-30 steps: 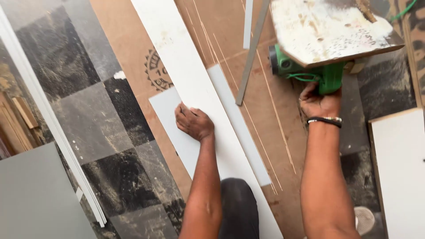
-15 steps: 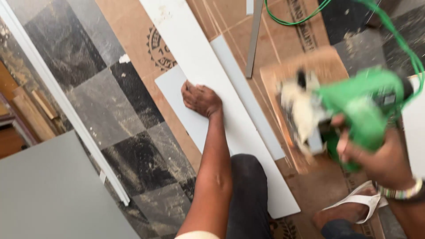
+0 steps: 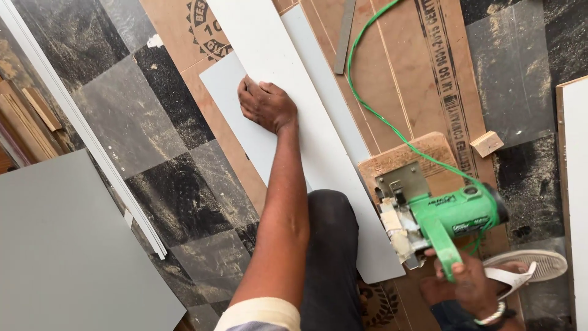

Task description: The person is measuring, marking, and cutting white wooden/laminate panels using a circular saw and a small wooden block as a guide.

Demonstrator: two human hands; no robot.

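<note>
My left hand [image 3: 266,105] presses knuckles-down on a long white laminate strip [image 3: 306,129] that lies diagonally over a plywood sheet [image 3: 404,67] on the floor. A second grey-white sheet [image 3: 236,104] lies under the strip. My right hand [image 3: 468,279] grips the handle of a green circular saw [image 3: 444,217], which rests on its wooden base plate [image 3: 404,160] beside the strip's right edge. The saw's green cord [image 3: 361,79] loops away over the plywood.
A thin metal ruler [image 3: 344,37] lies at the top. A small wood block [image 3: 487,143] sits right of the saw. A white sandal [image 3: 523,266] is by my right hand. A large grey board [image 3: 67,257] and white trim strips [image 3: 86,135] lie left on dusty dark tiles.
The saw came down from the air at the upper right and now sits beside the strip's near end. My left hand has stayed pressed on the strip.
</note>
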